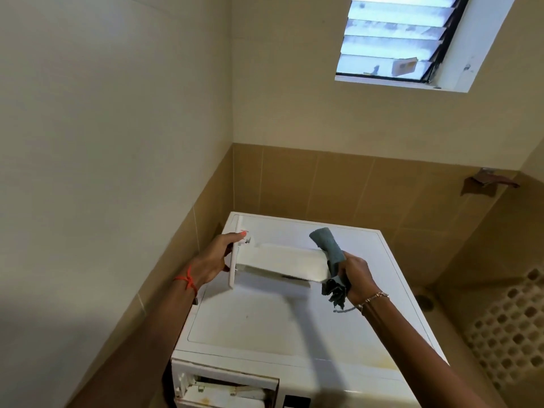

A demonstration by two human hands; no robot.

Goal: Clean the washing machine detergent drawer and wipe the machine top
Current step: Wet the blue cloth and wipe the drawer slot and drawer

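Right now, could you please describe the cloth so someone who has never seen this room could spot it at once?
Find the white washing machine in the tiled corner. Above its top the left hand holds a white drawer; the right hand grips the cloth at the drawer's other end. It is the only blue-grey, soft thing there, its frayed tail hanging below the hand.
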